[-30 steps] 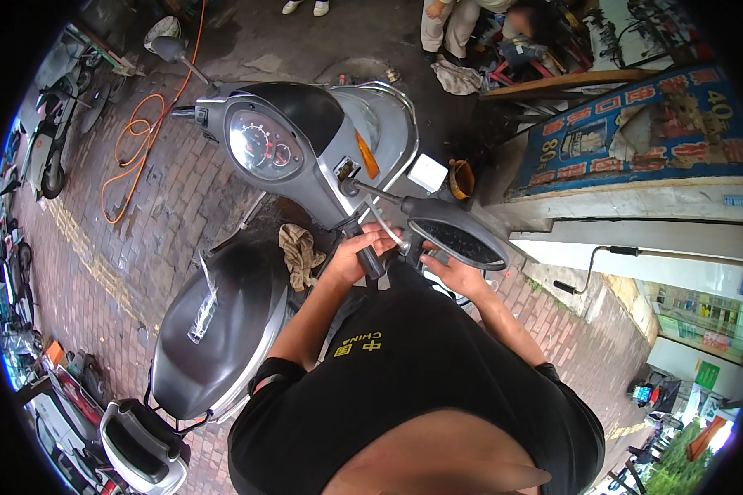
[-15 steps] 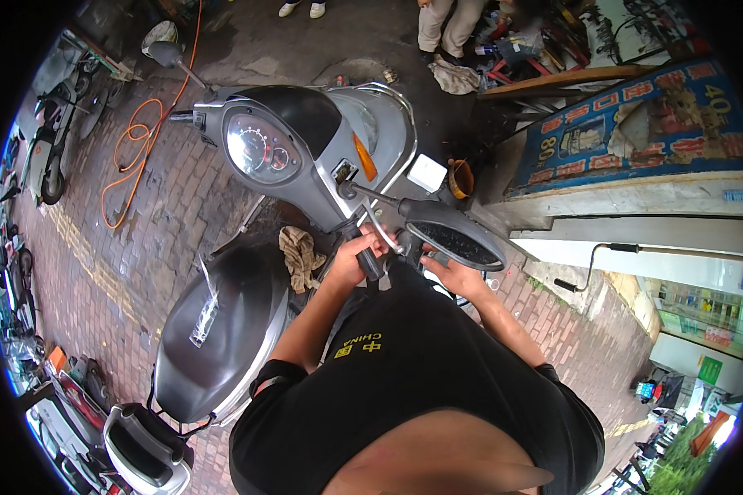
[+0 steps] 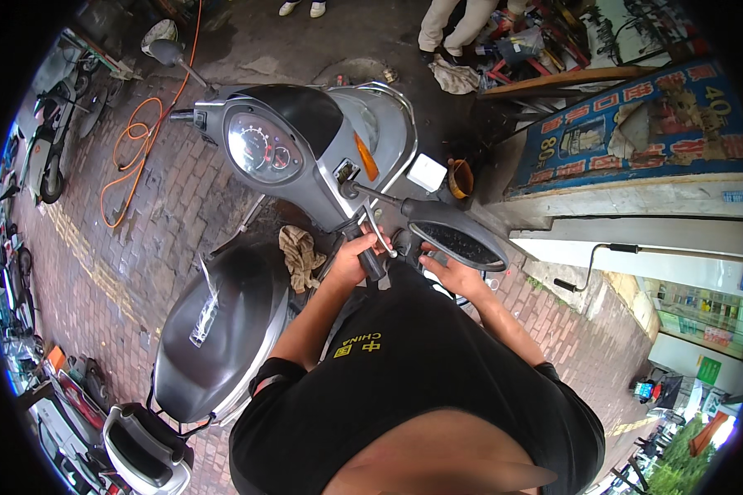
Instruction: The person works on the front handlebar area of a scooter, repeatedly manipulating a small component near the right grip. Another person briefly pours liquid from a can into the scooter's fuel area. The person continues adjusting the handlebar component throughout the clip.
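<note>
A grey scooter [image 3: 315, 186] stands before me, its round speedometer [image 3: 264, 148] facing up. My left hand [image 3: 355, 257] is closed around the black handlebar grip [image 3: 373, 266] on the near side, with fingertips at the silver brake lever [image 3: 380, 233]. The lever lies close along the grip. Just right of it, my right hand [image 3: 450, 272] is held low, thumb and a finger apart, with nothing seen between them. A black rear-view mirror [image 3: 454, 238] covers part of that hand's surroundings. Its other fingers are hidden.
The black seat [image 3: 223, 330] carries a clear plastic strip, with a rag [image 3: 300, 257] at its front. An orange hose [image 3: 144, 157] coils on the brick paving. A blue sign board [image 3: 627, 124] lies at the right. Another person's legs [image 3: 454, 29] stand beyond the scooter.
The brake lever has swung in toward the grip under my left hand. My right hand has barely moved. The person at the far side has shifted their legs slightly.
</note>
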Motion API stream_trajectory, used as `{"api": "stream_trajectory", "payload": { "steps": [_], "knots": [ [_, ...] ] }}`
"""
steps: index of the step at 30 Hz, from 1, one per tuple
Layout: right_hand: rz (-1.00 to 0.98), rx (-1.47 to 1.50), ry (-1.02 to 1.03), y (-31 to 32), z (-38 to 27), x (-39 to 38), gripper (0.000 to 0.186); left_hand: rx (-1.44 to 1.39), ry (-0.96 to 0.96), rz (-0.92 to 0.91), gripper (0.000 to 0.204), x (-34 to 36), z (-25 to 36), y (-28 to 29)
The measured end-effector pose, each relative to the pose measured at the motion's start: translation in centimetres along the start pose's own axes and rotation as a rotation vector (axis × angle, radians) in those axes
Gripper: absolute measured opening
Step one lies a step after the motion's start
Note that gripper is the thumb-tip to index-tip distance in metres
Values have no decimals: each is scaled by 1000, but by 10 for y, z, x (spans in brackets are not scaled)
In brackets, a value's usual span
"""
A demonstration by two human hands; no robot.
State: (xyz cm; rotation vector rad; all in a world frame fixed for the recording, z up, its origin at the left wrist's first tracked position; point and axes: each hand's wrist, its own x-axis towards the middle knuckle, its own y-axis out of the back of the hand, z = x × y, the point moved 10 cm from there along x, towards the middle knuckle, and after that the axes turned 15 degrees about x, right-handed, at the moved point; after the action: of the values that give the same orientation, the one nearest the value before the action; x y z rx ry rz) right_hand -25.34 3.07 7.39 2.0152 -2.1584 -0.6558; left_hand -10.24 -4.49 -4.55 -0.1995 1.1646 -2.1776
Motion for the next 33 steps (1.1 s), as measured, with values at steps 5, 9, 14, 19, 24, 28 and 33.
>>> {"api": "stream_trajectory", "payload": {
  "steps": [5, 9, 14, 19, 24, 28, 33],
  "knots": [
    [-22, -48, -4, 1, 1, 0, 43, -164, 69, 45, 44, 2, 28, -51],
    [-39, -62, 43, -3, -4, 5, 43, -81, 21, 106, 45, -3, -9, 12],
    [-14, -59, 68, 1, 7, 1, 43, -19, 25, 16, 46, 4, 11, -24],
    [-2, -35, 122, -3, 4, 3, 42, -6, 30, 37, 57, -1, -6, 8],
    [2, -39, 110, 0, 12, -1, 42, -27, -14, -14, 60, 5, 2, -10],
    [-11, -56, 102, 1, 3, 3, 42, -18, 13, -24, 61, 2, 11, -18],
    [-28, -38, 107, -1, -1, 3, 43, 78, 49, 72, 63, 0, -14, 21]
  ]
}}
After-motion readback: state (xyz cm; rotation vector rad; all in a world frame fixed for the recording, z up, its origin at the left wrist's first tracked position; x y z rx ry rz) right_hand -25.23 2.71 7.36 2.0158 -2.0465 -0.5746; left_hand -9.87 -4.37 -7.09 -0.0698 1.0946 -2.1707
